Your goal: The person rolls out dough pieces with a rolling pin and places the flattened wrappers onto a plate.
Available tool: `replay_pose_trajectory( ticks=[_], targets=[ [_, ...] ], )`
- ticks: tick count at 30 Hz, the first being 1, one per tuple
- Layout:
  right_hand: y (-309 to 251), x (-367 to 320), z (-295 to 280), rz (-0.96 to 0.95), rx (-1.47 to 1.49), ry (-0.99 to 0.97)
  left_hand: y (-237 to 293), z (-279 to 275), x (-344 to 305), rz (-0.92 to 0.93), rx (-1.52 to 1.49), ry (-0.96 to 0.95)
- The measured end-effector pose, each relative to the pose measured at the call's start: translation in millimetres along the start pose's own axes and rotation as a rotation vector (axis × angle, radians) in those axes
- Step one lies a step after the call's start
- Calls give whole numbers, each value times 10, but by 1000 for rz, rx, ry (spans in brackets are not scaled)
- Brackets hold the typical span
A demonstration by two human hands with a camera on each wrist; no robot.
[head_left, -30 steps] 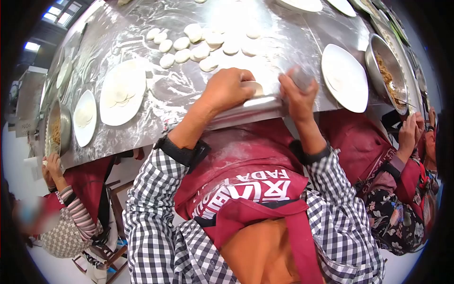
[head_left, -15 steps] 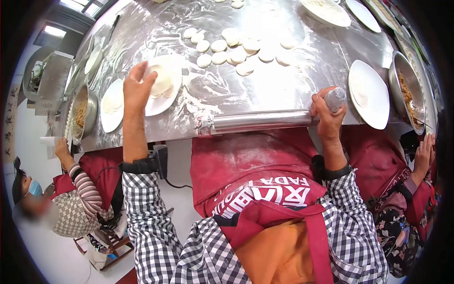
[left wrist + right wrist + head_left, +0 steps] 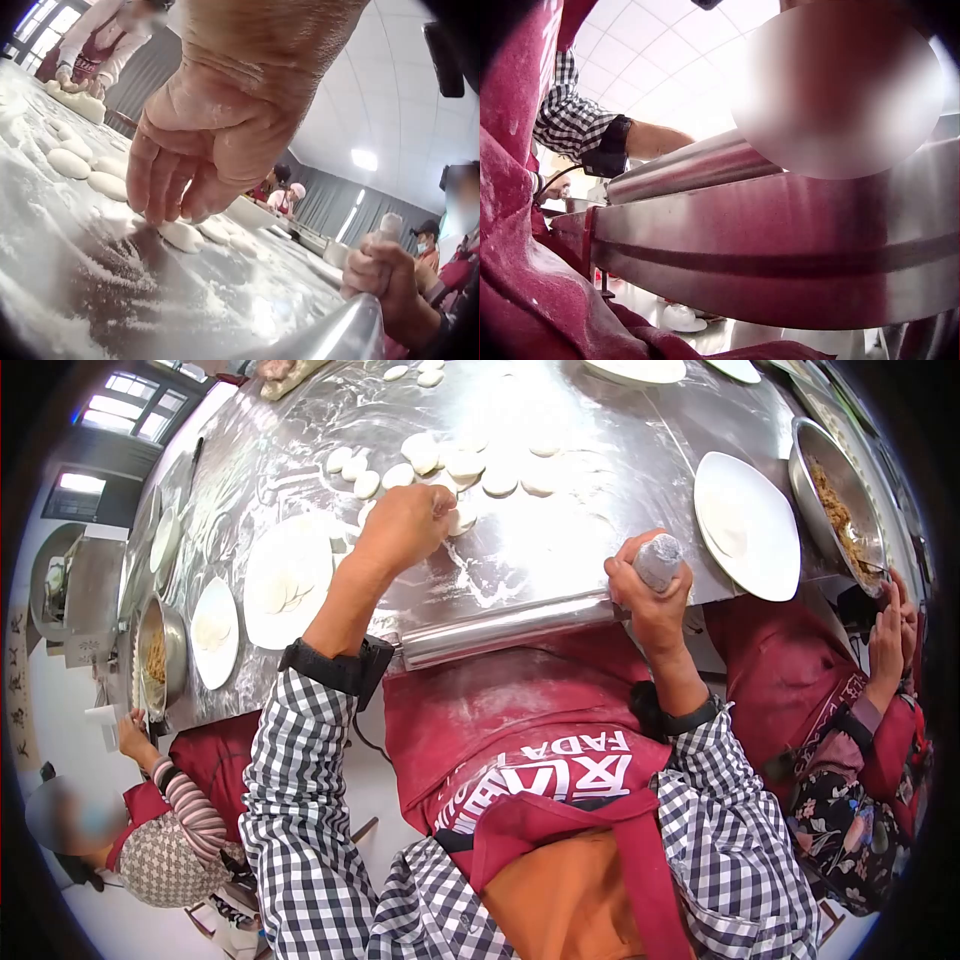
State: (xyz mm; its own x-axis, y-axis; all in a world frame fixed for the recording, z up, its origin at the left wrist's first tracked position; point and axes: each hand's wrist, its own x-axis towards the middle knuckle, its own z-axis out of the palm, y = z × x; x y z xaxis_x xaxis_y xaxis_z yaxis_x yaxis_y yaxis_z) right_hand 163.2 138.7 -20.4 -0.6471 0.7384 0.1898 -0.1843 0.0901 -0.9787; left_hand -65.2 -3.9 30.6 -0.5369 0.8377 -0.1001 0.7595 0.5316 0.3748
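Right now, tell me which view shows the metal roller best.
Head view: the metal roller shows nearly end to end, with the right hand gripping its handle. The left wrist view has a cropped stretch and the handle; the right wrist view has the barrel side-on, one end lost in blur.

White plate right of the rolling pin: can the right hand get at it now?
Probably, after letting go: the right hand grips the rolling pin's handle, but only table shows between it and the white plate.
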Motion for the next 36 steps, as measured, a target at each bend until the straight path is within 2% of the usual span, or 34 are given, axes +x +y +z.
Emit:
replay_pose_trajectory(
  ticks=[3, 4, 7, 8, 11, 14, 17, 20, 23, 26, 28, 30, 31, 34, 36],
  targets=[
    [-13, 8, -9, -10, -14, -5, 190, 80, -102, 25, 153, -8],
    [-13, 5, -9, -15, -19, -9, 203, 118, -148, 56, 109, -14],
    [-25, -2, 0, -19, 2, -16, 283, 150, -258, 35, -342, -39],
    [-24, -6, -1, -21, 1, -15, 276, 160, -237, 6, -344, -52],
    [-21, -10, 1, -29, 3, -15, 313, 197, -180, -103, -167, -31],
    [-21, -9, 16, -35, 2, -11, 373, 287, -117, -43, 5, -55],
    [-24, -2, 9, -47, -28, -15, 375, 404, -111, 111, 80, 80],
    [-17, 0, 9, -65, -38, -13, 496, 367, -153, 35, 47, 30],
    [6, -13, 11, -70, -38, -5, 412, 458, -131, -17, -455, -21],
    [-43, -38, 12, -50, -25, -18, 519, 424, -196, -144, -859, -229],
    [-147, -51, 6, -39, -7, -49, 487, 547, -208, -32, -640, -130],
    [-356, -26, 38, -219, -86, -91, 492, 581, -211, 16, -460, -69],
    [-413, -18, 69, -307, -124, -110, 512, 557, -212, 6, -476, -92],
    [-351, 144, 180, -295, -183, -35, 577, 473, -206, -20, -505, -133],
    [-47, 283, 195, -176, -121, 4, 621, 450, -184, -35, -501, -140]
  ],
)
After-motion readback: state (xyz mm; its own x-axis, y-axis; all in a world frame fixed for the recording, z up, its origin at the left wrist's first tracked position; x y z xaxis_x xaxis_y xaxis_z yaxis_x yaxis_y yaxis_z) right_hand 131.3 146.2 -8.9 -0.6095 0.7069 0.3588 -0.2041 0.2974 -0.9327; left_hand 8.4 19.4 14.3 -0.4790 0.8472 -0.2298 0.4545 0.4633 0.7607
